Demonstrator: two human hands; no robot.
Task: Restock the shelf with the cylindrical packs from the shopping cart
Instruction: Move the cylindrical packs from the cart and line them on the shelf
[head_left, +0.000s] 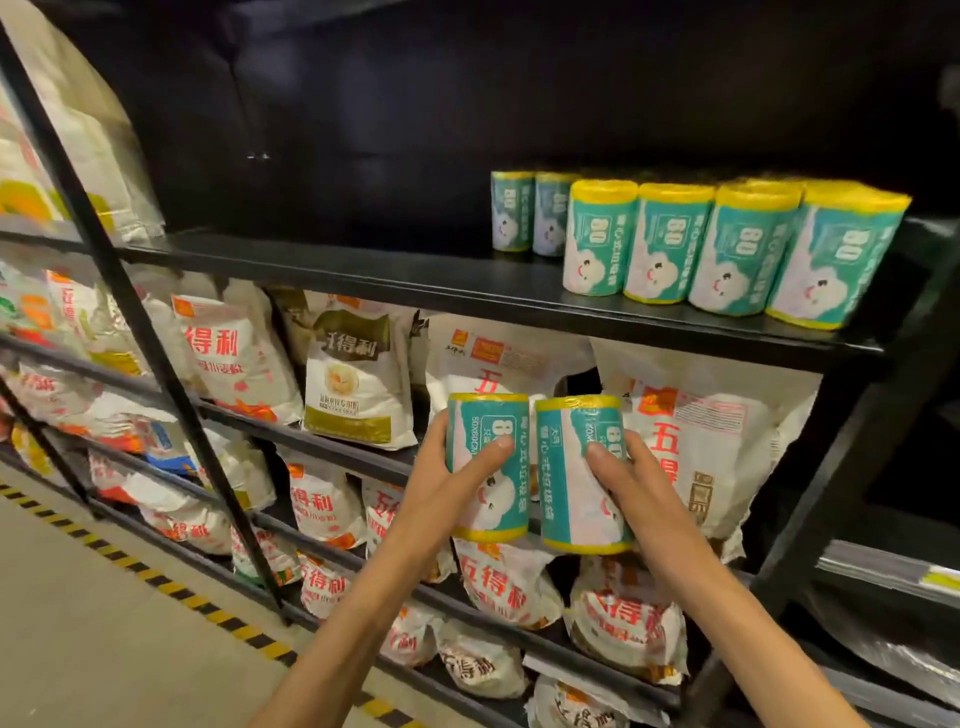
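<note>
Light is dim overall, the space above the top shelf (415, 283) almost black. The teal packs (727, 244) and flour bags (353, 374) catch soft frontal light (no harsh glare). Wide-angle distortion bends the uprights; the left edge smears with blur.

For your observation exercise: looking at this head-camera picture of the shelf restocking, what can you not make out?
- Shopping cart: outside the head view.
- Packs behind the front row of packs: hidden by that row.
- Left hand's fingers: behind the left pack.
- Shelf back: too dark.
</note>
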